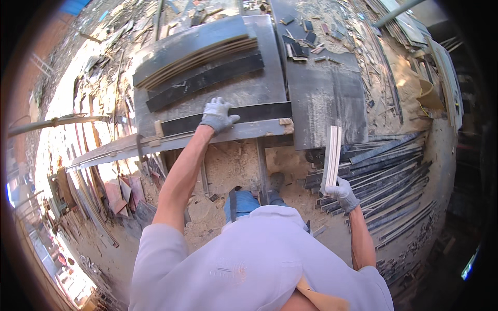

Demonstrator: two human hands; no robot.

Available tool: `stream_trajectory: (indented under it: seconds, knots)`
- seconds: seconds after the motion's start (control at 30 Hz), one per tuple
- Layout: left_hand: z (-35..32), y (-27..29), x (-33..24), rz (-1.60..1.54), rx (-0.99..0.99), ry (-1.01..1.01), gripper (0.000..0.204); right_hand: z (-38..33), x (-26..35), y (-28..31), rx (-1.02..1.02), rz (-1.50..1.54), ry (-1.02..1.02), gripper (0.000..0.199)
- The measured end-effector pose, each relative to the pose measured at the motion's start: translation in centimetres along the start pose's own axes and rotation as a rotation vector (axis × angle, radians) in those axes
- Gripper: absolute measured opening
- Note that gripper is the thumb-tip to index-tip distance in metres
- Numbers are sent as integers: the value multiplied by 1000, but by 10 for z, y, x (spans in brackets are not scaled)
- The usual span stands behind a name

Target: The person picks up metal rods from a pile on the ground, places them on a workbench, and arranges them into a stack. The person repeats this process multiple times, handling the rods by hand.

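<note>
My left hand point(219, 115), in a grey-white glove, lies flat with fingers stretched over a black-faced board strip point(259, 111). That strip lies along the near edge of the worktable, behind a long straight rail point(249, 129). In my right hand point(342, 194), also gloved, several plywood strips point(333, 155) stand nearly upright, gripped at their lower end, with their pale edges showing. My right hand is to the right of the table, above a floor pile. Farther back on the table lie a stack of dark boards point(197, 65) and another black strip point(207, 82).
A dark metal tabletop point(324, 98) adjoins on the right, with small black offcuts point(301, 49) at its far end. Long dark strips point(378, 176) are piled on the floor at right. Scrap wood point(98, 67) litters the left ground. A table leg point(262, 166) stands before me.
</note>
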State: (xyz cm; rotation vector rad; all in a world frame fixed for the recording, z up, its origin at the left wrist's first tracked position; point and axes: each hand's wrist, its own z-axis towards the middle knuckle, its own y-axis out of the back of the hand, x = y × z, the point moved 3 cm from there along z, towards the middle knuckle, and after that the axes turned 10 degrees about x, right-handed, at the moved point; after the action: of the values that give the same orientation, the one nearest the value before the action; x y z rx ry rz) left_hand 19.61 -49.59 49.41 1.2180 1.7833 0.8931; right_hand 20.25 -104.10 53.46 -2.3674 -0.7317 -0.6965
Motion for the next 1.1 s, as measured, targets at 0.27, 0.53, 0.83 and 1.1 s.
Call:
stream_trajectory:
  seconds: [0.27,0.53,0.83,1.1]
  knots:
    - [26,50,-1,-234,355,-6,49,41,74,8,-136,-45,-125,45]
    - [94,134,80,-228,197,146,50,75,190,22,-160,-79,-158,59]
    - [63,122,37,120,-106,15,130,88,198,33,-136,-118,-240,57]
    - [70,139,25,264,257,72,118,68,191,48,-149,-231,-131,71]
